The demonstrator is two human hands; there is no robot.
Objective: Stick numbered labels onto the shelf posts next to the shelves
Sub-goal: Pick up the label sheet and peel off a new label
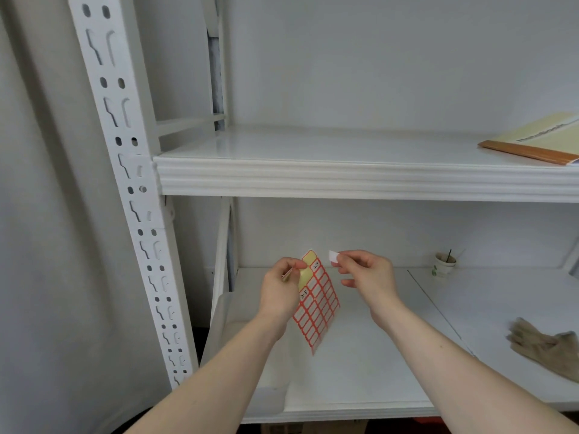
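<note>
White label pinched in right hand

One view only, worn at head height; the scene is seen forward and downward. The white shelving is faced square-on from close range. The slotted shelf post is caught at the left, leaning through wide-angle distortion. The upper shelf is seen from slightly above, the lower shelf from steeply above. Both forearms are seen entering from the bottom edge, converging mid-frame. The shelving's right part is cut off. No second view is available for overlap.
</note>
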